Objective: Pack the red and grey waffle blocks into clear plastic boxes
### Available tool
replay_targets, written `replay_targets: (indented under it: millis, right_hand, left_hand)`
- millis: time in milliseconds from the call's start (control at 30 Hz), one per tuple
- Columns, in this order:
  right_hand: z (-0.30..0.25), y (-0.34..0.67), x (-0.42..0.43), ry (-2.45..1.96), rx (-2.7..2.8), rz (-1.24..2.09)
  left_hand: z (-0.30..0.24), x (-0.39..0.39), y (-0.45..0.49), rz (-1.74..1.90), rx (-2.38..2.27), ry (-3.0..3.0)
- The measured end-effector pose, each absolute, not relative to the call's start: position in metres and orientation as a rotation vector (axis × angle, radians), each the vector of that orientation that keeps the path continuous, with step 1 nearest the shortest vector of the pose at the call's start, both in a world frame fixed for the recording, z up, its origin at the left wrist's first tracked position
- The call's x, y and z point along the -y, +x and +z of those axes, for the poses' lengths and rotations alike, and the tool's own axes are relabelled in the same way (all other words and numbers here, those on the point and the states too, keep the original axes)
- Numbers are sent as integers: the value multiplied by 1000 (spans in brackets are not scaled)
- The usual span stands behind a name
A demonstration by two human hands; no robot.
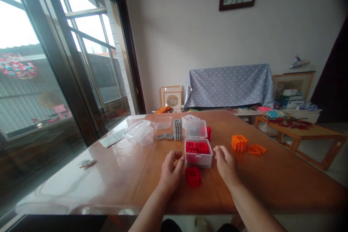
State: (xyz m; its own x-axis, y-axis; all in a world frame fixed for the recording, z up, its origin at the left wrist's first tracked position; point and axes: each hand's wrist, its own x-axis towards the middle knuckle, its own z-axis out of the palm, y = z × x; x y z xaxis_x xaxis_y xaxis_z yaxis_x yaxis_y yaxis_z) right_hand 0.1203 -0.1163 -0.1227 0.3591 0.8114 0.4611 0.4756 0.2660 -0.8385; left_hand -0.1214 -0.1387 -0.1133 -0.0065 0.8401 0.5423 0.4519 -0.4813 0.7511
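Observation:
A clear plastic box [198,162] with its hinged lid [195,129] tipped back stands on the table in front of me. Red interlocking plastic pieces [197,147] fill its upper part. My left hand [172,169] is just left of the box, fingers loosely bent and thumb apart from them, with nothing visible in it. On the other side, my right hand [226,164] is beside the box's right wall, fingers partly bent and apart, holding nothing that I can see. A stack of red pieces [193,177] lies in front of the box, near my left hand.
Orange pieces [239,143] sit to the right, grey pieces [177,129] behind the box. Clear containers [138,131], a printed sheet [112,138] and a small clear packet [87,163] lie to the left on the wooden table [114,188]. Behind the lid is another red stack [208,133].

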Motion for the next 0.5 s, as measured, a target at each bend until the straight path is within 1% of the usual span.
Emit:
replay_targets:
  millis: [233, 500]
  right_hand:
    - [-119, 121, 121, -1362, 1313, 353]
    - [-119, 123, 121, -1345, 1342, 380]
  left_hand:
    - [-96, 167, -133, 1079, -1341, 2090]
    - [-94, 171, -127, 999, -1348, 2177]
